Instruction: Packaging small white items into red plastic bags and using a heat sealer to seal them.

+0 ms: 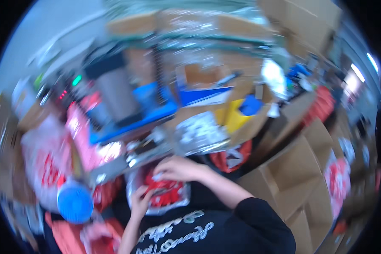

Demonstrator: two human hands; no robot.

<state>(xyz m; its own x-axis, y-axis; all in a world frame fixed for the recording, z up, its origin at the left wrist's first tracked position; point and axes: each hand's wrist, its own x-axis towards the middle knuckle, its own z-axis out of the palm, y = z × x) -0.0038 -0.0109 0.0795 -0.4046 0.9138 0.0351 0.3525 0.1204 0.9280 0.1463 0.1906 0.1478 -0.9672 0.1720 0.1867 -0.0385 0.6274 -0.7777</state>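
A white tub (181, 203) filled with glossy red pieces (165, 198) rests against my body, below the front edge of the workbench. Over its left side, my left hand (140, 200) has its fingers closed at one end of a red piece (160, 185) whose exact kind is blurred. My right hand (178, 168) reaches across from the right, fingers bent together at the same piece. Something small and pale shows at the right fingertips, too smeared to name.
A blue-based machine (133, 120) stands on the bench, with a clear bag of whitish parts (202, 132) to its right. A blue round fan-like object (75, 202) and a pink-white plastic bag (48, 165) are at left. Open cardboard boxes (294, 169) crowd the right.
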